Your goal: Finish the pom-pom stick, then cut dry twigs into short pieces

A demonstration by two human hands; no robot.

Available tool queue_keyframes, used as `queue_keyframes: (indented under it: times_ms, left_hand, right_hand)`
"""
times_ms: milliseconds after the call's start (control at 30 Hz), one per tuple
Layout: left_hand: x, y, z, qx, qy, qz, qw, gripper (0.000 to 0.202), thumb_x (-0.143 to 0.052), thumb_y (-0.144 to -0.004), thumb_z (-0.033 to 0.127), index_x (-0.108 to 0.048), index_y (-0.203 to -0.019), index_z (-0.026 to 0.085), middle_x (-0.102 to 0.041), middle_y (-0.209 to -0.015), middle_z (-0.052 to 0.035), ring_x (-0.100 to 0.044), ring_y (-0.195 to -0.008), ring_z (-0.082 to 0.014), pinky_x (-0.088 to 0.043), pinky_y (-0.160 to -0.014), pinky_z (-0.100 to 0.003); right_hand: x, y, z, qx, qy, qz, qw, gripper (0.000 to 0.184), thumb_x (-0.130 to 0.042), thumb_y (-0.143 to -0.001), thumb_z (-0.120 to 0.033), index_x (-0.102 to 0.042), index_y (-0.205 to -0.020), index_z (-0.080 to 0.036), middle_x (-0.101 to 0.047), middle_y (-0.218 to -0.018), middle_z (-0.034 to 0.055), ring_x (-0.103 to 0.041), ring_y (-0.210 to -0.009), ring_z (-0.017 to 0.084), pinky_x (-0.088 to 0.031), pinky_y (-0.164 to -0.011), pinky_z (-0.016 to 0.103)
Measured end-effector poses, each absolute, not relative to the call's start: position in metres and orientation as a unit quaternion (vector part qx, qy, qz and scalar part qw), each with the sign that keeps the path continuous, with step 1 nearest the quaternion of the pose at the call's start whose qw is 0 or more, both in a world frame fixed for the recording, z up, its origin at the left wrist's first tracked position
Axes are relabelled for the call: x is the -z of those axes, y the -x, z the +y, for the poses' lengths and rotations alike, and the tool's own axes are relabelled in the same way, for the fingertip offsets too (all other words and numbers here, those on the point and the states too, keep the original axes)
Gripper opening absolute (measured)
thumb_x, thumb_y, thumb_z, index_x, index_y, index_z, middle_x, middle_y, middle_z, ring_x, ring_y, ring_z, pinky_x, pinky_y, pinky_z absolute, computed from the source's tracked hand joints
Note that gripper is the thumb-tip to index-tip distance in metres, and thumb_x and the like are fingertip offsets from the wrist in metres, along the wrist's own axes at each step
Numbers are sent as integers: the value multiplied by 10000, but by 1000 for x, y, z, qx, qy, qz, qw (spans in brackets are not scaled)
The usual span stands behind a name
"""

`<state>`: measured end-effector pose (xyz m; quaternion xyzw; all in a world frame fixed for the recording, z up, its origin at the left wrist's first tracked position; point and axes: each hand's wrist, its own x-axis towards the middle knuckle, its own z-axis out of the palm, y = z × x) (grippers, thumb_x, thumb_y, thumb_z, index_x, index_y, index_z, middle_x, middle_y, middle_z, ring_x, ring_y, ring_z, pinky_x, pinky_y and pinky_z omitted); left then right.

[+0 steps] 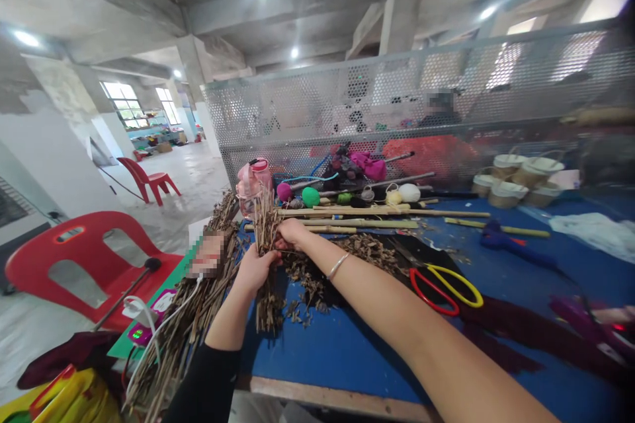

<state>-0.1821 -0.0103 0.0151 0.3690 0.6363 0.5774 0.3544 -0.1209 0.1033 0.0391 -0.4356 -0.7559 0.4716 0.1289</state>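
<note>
Before me a bundle of dried brown stalks [268, 307] stands upright, its tips rising above my hands. My left hand [256, 269] is closed around its near left side. My right hand [292, 236], reaching in from the right with a bangle on the wrist, pinches the bundle on its other side; what its fingertips do is partly hidden. Crumbled dry leaf bits [310, 284] lie scattered right of the bundle. A long heap of similar stalks [186, 317] runs along my left side. Scissors with red and yellow handles [446, 287] lie right of my right forearm.
Bamboo sticks [391, 212] and yarn balls [311, 196] lie behind my hands, before a perforated metal screen [317, 112]. A pink jug [254, 178] stands behind the bundle. Several small pots [507, 194] sit back right. A white cable [181, 307] crosses the stalks. A red chair [79, 264] stands left.
</note>
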Motion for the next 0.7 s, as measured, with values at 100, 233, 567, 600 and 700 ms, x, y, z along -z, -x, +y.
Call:
queue_keyframes:
  times_ms: [100, 233, 567, 600, 700]
  left_hand:
    - [-13, 182, -5, -577, -372, 647, 332, 291, -679, -604, 244, -583, -855, 135, -656, -684, -32, -600, -584, -153, -432, -550, -239]
    - [-14, 185, -3, -571, -379, 677, 268, 261, -676, -580, 202, -568, -811, 143, -619, -626, 5, -549, -537, -128, -404, -535, -224]
    - [-15, 197, -25, -587, -338, 669, 306, 234, -619, -654, 341, -501, -762, 170, -535, -544, 44, -482, -452, -103, -371, -481, -215]
    - [-14, 201, -28, -598, -326, 668, 301, 254, -625, -651, 358, -496, -767, 172, -533, -554, 46, -483, -458, -101, -370, -480, -214]
    - [-8, 211, -36, -615, -303, 680, 259, 277, -636, -638, 370, -491, -762, 169, -529, -581, 43, -475, -476, -97, -363, -484, -210]
  right_hand:
    - [-35, 120, 99, -483, 437, -750, 115, 317, -528, -888, -317, -533, -1167, -167, -560, -1169, 81, -581, -974, 196, -501, -813, 402]
    - [-33, 112, 98, -487, 433, -752, 98, 322, -530, -887, -318, -531, -1169, -162, -562, -1163, 82, -583, -970, 196, -503, -809, 403]
    - [-50, 52, 114, -296, 446, -842, 74, 324, -510, -865, -426, -643, -917, -136, -666, -960, 128, -618, -939, 252, -477, -789, 354]
    - [-53, 45, 116, -263, 449, -850, 79, 312, -579, -816, -418, -644, -922, -132, -657, -1014, 156, -589, -1013, 292, -455, -825, 369]
    - [-57, 38, 116, -190, 445, -870, 92, 452, -702, -700, -365, -598, -1074, -134, -561, -1228, 195, -462, -1187, 346, -386, -913, 400]
